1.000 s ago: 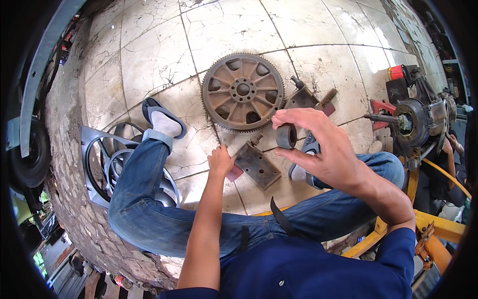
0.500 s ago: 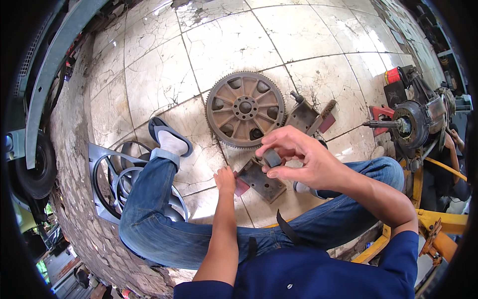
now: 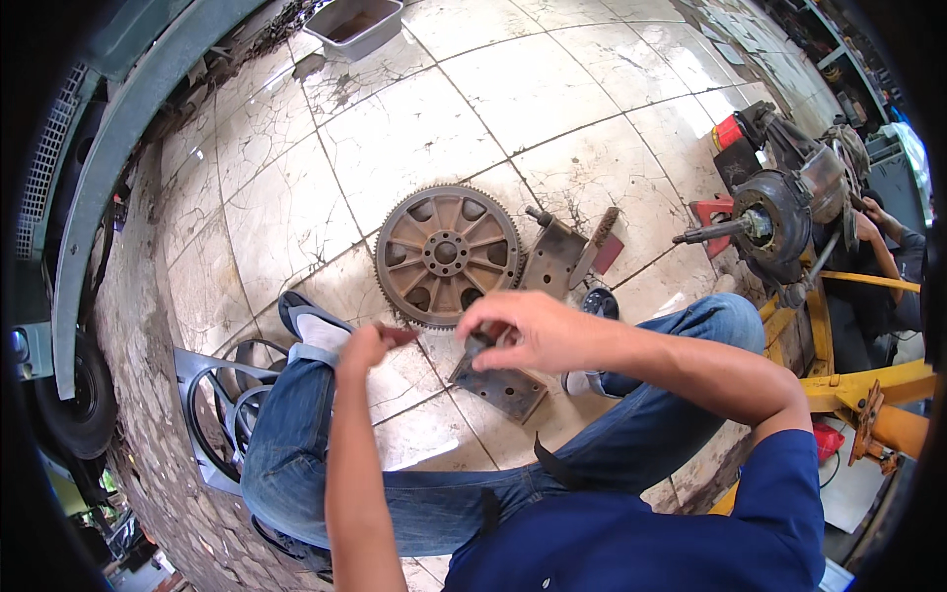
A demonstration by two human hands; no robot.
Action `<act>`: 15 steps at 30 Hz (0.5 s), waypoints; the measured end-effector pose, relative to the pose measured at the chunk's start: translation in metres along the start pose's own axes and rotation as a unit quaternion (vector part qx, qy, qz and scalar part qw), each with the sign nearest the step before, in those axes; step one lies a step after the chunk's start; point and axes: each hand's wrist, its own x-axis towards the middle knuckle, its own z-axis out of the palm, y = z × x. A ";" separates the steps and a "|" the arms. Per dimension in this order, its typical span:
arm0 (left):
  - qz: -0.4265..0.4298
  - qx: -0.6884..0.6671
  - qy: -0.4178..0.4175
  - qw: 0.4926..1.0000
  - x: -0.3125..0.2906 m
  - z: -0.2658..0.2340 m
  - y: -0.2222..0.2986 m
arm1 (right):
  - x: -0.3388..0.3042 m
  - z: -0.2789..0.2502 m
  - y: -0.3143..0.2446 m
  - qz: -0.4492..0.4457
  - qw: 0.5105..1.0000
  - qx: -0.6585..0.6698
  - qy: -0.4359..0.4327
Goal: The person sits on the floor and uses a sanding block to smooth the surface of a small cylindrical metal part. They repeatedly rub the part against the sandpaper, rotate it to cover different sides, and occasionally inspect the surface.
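Note:
My right hand (image 3: 538, 335) is curled over a metal block with holes (image 3: 508, 395) on the tiled floor. Between its thumb and fingers shows a small dark grey cylindrical piece (image 3: 477, 345), partly hidden by the fingers. To the left, above the tiles, my left hand (image 3: 362, 352) pinches a reddish-brown flat piece (image 3: 400, 337), which is blurred. Just beyond both hands lies a toothed flywheel (image 3: 449, 212), flat, with rust-brown spokes. Beside it on the right are a second metal block (image 3: 554, 255), a worn brush (image 3: 606, 227) and a dark red sheet (image 3: 609, 254).
A grey metal frame with round openings (image 3: 192, 395) lies by my left leg. On the right stand an axle hub with a shaft (image 3: 764, 222), a red stand (image 3: 712, 212) and yellow steel beams (image 3: 858, 390). A grey basin (image 3: 367, 44) sits far off. Another person's arm (image 3: 883, 247) shows at right.
My left hand has lifted off the floor and moved left with the reddish-brown piece. My right hand has moved left and down over the near metal block. The view has shifted.

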 end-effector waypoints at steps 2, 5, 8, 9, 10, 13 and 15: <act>0.045 -0.140 0.090 0.985 0.015 -0.031 0.005 | 0.005 -0.015 -0.002 -0.041 0.995 -0.071 0.059; 0.079 -0.387 0.189 0.899 -0.008 -0.097 0.083 | 0.011 -0.044 -0.013 -0.097 0.980 -0.083 0.151; 0.155 -0.448 0.210 0.855 -0.070 -0.143 0.170 | 0.017 -0.059 -0.043 -0.082 0.982 -0.057 0.163; 0.181 -0.419 0.192 0.869 -0.088 -0.161 0.188 | 0.020 -0.061 -0.052 -0.097 0.979 -0.068 0.166; 0.206 -0.389 0.173 0.881 -0.100 -0.172 0.200 | 0.019 -0.061 -0.065 -0.089 0.977 -0.071 0.179; 0.256 -0.363 0.072 0.893 -0.118 -0.193 0.222 | 0.020 -0.062 -0.074 -0.135 0.964 -0.042 0.227; 0.263 -0.400 0.033 0.877 -0.133 -0.195 0.234 | 0.024 -0.060 -0.072 -0.189 0.952 0.036 0.240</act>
